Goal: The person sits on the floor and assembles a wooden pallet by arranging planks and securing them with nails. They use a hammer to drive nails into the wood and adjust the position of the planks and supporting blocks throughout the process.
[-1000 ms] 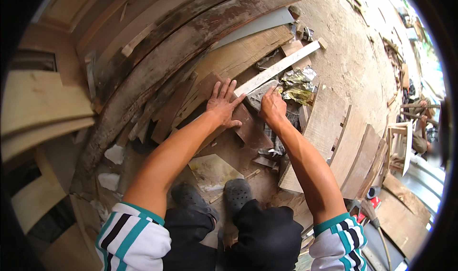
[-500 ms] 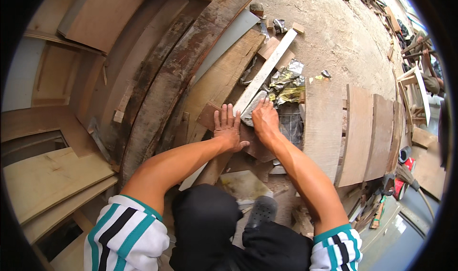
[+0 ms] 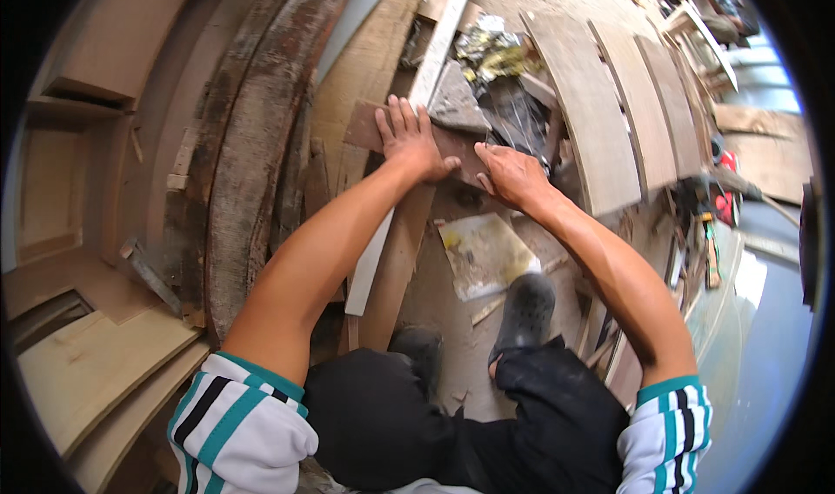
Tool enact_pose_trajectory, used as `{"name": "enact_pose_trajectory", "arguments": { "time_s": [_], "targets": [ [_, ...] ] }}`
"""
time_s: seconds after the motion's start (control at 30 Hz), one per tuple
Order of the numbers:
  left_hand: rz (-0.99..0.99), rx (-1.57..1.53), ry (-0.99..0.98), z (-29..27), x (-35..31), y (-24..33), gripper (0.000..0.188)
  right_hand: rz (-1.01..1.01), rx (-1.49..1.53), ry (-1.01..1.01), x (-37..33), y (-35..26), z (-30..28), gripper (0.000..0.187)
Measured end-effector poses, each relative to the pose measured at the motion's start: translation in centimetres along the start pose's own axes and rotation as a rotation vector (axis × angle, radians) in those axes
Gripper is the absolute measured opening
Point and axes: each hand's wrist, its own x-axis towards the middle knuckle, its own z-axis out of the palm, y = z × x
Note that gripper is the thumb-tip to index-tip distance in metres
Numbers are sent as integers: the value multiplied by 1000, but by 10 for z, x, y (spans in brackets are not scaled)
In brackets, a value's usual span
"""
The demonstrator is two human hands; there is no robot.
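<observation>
At the left of the frame, a weathered, rough-grained beam point(image 3: 252, 155) rises steeply beside a smoother tan plank point(image 3: 361, 76). At upper centre, a reddish-brown board point(image 3: 459, 149) lies with its long axis slanting gently down to the right, its left end showing past the left hand point(image 3: 411, 139), which rests palm down, fingers fanned, unclenched, on its surface. A narrow, straight-edged white strip point(image 3: 442, 37) runs from that hand's fingertips toward the top edge, leaning right. Just beside it sits a coarse grey wedge point(image 3: 457, 103), tapering upward. The right hand point(image 3: 513, 176), fingers bent, meets the board's right end; whether it grips cannot be told. Farther right, flat, pale wooden slats point(image 3: 587, 116) lie side by side, long axes tilting toward upper left.
</observation>
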Motion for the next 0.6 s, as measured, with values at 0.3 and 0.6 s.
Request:
{"name": "enact_pose_trajectory", "arguments": {
  "time_s": [0.3,0.6],
  "targets": [
    [7,23,-26,1,-4,2,124,65,-47,-364,-125,-26,9,29],
    [5,13,-32,3,-1,2,125,267,-121,-410,-185,11,-14,27]
  ]
}}
